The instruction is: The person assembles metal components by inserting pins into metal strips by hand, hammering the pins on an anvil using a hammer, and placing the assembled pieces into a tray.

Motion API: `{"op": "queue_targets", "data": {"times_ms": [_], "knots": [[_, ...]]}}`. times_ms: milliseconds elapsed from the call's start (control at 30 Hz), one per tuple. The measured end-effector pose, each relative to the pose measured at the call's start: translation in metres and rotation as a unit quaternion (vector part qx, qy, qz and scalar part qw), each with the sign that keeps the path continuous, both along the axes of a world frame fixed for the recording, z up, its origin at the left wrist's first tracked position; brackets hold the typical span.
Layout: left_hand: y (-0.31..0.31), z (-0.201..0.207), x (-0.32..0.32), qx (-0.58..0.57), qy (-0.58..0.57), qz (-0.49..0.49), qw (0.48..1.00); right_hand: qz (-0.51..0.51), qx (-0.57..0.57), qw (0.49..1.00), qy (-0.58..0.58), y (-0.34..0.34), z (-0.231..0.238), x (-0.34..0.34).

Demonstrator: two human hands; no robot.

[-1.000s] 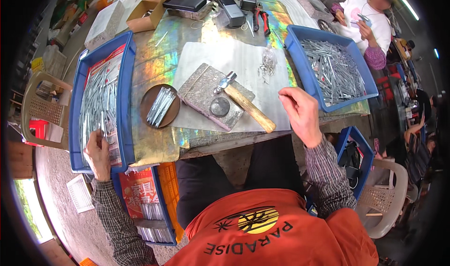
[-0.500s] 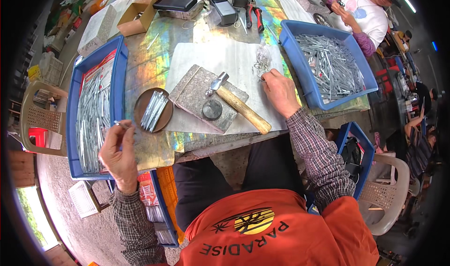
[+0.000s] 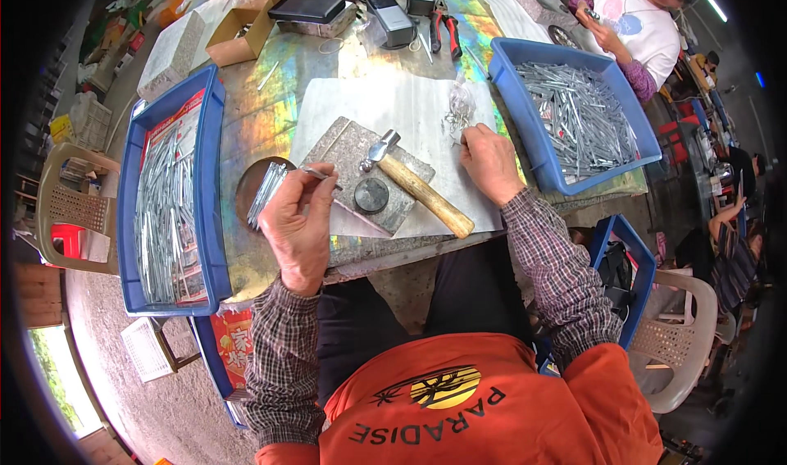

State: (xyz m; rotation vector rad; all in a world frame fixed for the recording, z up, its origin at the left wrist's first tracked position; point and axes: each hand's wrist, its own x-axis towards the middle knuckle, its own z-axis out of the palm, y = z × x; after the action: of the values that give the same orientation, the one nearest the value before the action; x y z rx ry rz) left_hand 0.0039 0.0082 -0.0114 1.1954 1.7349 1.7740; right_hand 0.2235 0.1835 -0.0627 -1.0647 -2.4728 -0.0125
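Observation:
My left hand [image 3: 297,227] is closed in a pinch on a thin metal rod [image 3: 313,172], between a round brown dish [image 3: 246,188] and a grey stone slab [image 3: 338,141]. A bundle of similar silvery rods [image 3: 264,193] lies in the dish, partly covered by this hand. On the slab rest a ball-peen hammer [image 3: 422,188] with a wooden handle and a dark round disc [image 3: 371,194]. My right hand [image 3: 490,168] stays over the white sheet [image 3: 328,96], fingertips pinched beside a clear plastic bag of small metal pieces [image 3: 461,108]; what the fingertips hold is too small to make out.
Blue trays full of metal rods flank the work area: a left tray [image 3: 215,219] and a right tray [image 3: 566,184]. Farther back are pliers [image 3: 447,29], a cardboard box [image 3: 238,45] and a black case [image 3: 307,7]. A co-worker [image 3: 631,22] sits at the far right.
My left hand has moved right from the left tray's edge, carrying the thin rod past the brown dish to the slab's left side. My right hand has barely moved.

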Motion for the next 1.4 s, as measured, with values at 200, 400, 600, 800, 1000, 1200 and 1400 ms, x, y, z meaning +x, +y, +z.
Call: {"op": "queue_targets", "data": {"times_ms": [200,400,600,800,1000,1200,1400], "knots": [[0.007,-0.007,0.006,-0.022,0.102,0.005,0.995,-0.009,-0.058,0.994,0.087,-0.013,0.013,0.012],[0.009,-0.013,0.006,-0.016,0.146,0.006,0.989,0.006,-0.181,0.951,0.250,-0.038,0.036,0.015],[0.006,-0.012,0.011,-0.004,0.104,0.016,0.994,0.014,-0.242,0.913,0.327,-0.064,0.048,0.011],[-0.003,-0.002,0.015,0.015,-0.179,-0.054,0.982,0.073,-0.224,0.909,0.344,-0.086,0.070,0.005],[-0.013,0.000,0.024,0.030,-0.293,-0.087,0.952,0.129,-0.333,0.848,0.390,-0.114,0.076,-0.013],[-0.024,0.003,0.036,0.062,-0.424,-0.132,0.894,0.143,-0.402,0.801,0.421,-0.132,0.073,-0.034],[-0.029,0.000,0.043,0.075,-0.490,-0.154,0.855,0.146,-0.406,0.777,0.457,-0.141,0.066,-0.041]]}}
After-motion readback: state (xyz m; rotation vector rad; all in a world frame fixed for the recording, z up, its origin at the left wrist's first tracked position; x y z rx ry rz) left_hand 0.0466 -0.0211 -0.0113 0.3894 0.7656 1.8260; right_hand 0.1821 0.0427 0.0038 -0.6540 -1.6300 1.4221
